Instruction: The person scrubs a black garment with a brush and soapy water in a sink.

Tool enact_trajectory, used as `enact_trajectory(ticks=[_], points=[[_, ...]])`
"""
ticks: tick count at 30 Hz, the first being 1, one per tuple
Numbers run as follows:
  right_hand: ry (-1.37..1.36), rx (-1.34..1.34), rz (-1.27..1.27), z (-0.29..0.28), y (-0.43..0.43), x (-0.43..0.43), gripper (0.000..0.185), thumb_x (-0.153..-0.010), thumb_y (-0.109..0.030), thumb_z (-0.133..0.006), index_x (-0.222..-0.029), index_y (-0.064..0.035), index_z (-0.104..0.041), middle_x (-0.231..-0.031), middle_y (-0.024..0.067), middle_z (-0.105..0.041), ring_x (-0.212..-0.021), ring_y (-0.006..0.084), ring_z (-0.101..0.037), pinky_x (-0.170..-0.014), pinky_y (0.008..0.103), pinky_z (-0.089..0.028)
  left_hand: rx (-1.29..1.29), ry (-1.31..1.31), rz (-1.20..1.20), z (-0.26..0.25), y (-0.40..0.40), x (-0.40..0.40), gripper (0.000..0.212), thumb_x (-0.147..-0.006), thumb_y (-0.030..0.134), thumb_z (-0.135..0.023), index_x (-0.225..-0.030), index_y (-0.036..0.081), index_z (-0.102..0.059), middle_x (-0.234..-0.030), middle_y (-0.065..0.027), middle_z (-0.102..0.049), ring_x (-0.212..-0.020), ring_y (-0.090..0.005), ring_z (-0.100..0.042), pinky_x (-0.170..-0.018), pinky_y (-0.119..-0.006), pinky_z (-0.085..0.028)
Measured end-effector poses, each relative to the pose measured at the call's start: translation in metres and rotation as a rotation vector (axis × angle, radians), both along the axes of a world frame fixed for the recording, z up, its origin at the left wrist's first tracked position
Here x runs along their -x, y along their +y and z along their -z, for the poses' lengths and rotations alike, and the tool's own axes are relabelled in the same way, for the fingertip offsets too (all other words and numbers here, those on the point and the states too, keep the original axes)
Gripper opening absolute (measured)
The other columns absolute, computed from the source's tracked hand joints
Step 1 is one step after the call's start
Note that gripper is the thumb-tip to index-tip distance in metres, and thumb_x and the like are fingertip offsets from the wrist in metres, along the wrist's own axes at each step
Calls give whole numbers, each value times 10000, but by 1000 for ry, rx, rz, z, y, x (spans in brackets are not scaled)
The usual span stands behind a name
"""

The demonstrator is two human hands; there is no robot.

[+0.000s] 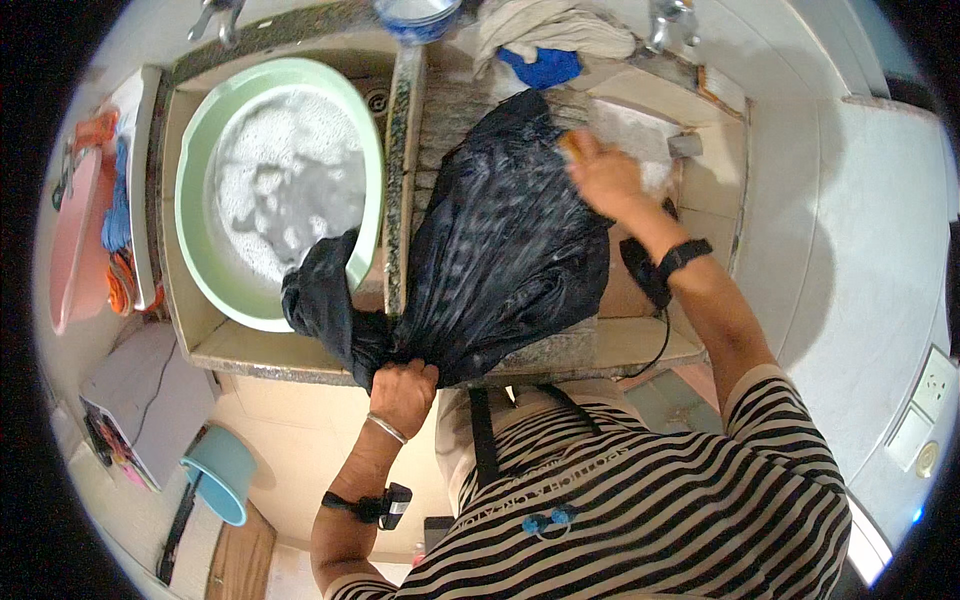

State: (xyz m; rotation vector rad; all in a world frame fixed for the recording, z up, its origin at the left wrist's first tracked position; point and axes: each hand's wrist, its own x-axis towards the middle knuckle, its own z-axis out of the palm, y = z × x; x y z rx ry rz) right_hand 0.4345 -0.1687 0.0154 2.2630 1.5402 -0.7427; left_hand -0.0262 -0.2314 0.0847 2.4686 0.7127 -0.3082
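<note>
A wet black garment (510, 225) lies spread over the ridged stone washboard (439, 112) of the sink, with whitish suds streaked across it. My left hand (403, 397) grips its bunched near end at the front edge of the sink. Part of the cloth drapes left over the divider and the rim of a pale green basin (184, 202). Over the garment's upper right, my right hand (609, 176) holds a small yellowish-orange object (571, 145), blurred and mostly covered by the fingers; it may be a brush or a soap bar. Foamy water (300, 172) fills much of the basin.
Blue-and-white bowls (417, 21) and a beige cloth (555, 30) over a blue one (541, 69) are at the back. Taps (217, 19) (671, 22) rise behind both sides. A granite-like divider (397, 180) separates the sink's halves. A light blue bucket (221, 472) stands lower left.
</note>
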Motion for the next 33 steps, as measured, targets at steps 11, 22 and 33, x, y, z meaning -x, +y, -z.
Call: enact_trajectory(ticks=[11,22,33], points=[[201,-200,-2,1,-8,24,551,-1029,-505,-601,-1510,-263,-488,-1139,234,-658,-962,387,-687,-826,548,-556,71,420,44,-1,0,-29,163,-810,275,-778,-838,116,-763,-828,-143,-760,-763,-374,-751,-694,-509,-587],[492,-246,-713,-20,-16,171,754,-1005,-462,-659,-1653,-205,-371,-1331,299,-617,-1074,393,-660,-832,588,-509,115,283,-86,-7,1,-25,251,-749,299,-854,-855,113,-723,-827,-130,-742,-756,-363,-732,-653,-504,-562],[417,-307,-508,-41,5,165,711,-998,-463,-652,-1537,-89,-377,-1101,324,-652,-977,453,-675,-863,651,-494,133,188,-145,-6,1,-29,230,-721,245,-865,-775,116,-684,-785,-119,-724,-735,-370,-725,-637,-498,-559]])
